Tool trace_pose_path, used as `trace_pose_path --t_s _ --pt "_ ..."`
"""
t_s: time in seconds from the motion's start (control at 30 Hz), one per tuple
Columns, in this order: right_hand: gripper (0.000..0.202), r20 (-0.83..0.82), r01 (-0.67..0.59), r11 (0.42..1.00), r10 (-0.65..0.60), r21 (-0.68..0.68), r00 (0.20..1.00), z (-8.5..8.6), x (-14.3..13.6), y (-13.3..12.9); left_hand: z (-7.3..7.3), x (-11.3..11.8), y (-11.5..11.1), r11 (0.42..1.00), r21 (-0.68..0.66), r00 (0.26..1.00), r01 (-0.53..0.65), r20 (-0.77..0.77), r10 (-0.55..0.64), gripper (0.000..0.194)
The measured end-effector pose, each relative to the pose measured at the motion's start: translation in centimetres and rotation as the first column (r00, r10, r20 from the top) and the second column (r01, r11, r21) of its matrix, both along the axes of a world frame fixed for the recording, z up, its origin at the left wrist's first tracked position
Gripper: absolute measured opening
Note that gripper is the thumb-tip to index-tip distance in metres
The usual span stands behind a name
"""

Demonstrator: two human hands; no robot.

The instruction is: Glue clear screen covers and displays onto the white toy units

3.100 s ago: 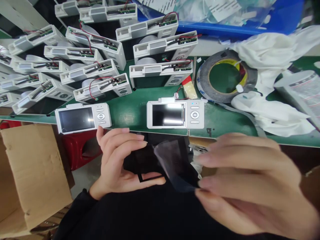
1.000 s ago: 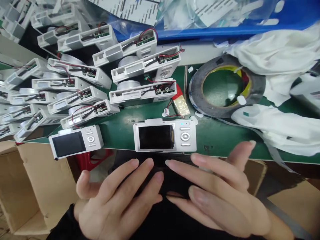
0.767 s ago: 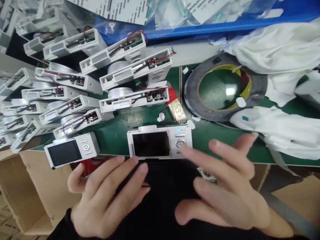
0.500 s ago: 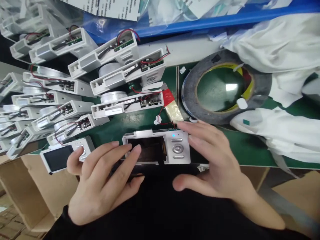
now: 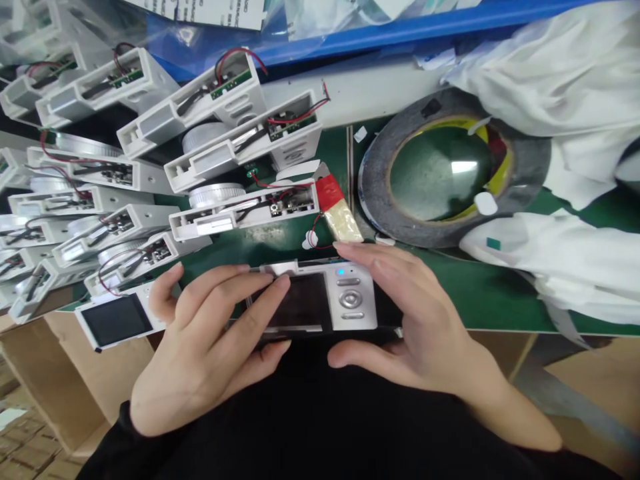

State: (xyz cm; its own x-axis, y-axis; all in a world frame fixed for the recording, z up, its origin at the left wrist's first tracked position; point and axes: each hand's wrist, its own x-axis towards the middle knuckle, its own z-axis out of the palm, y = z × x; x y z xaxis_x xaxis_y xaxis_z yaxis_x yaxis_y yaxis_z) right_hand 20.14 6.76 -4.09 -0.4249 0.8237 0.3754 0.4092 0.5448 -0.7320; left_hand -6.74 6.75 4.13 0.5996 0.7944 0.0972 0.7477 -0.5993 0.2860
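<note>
A white-and-silver digital camera (image 5: 356, 313) lies back-up in front of me, with its dark screen, silver buttons and a lit blue light showing. My left hand (image 5: 200, 340) is at its left end, fingertips over the screen's left part and top edge, thumb below the lower edge. Those fingers cover that end. Around the right end curves my right hand (image 5: 425, 327), open, its fingers by the top right corner and its thumb apart beneath the lower edge. Just behind the camera lies a battery pack (image 5: 343, 217) with red tape and thin wires.
Several open white camera bodies (image 5: 245, 207) with exposed wires stand at the left. Another camera with a black screen (image 5: 116, 320) lies beside my left hand. A large tape roll (image 5: 375, 193) and white cloth (image 5: 600, 267) are at the right. A blue tray edge (image 5: 350, 40) runs behind.
The whole view has shifted slightly left. My right hand has come closer around the camera's right end, and my left fingers have moved to the screen's upper left edge.
</note>
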Motion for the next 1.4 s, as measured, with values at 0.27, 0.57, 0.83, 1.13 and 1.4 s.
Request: trace_pose_path --t_s 0.27,0.57,0.83,1.13,1.4 --pt "0.091 0.008 -0.001 1.000 0.001 0.009 1.000 -0.1 0.0 -0.2 -0.2 -0.1 0.0 1.000 -0.011 1.000 0.012 -0.002 -0.012 0.043" --pt "0.090 -0.008 0.006 1.000 -0.006 -0.014 1.000 -0.1 -0.1 -0.2 -0.1 0.0 0.0 1.000 -0.013 1.000 0.009 -0.029 -0.009 0.044" --pt "0.074 -0.011 -0.031 0.999 0.031 -0.034 0.999 0.3 -0.1 0.0 0.4 -0.1 -0.1 0.999 -0.046 0.999 0.027 -0.037 -0.028 0.050" --pt "0.035 0.049 -0.011 0.998 0.007 0.067 0.999 -0.2 -0.3 -0.4 0.6 0.6 -1.0 1.000 -0.016 0.994 -0.025 -0.103 0.024 0.046" --pt "0.040 0.172 -0.039 0.988 0.012 0.152 0.985 0.5 0.2 -0.7 0.4 1.7 -1.9 0.999 0.001 0.974 -0.036 -0.225 0.035 0.054"
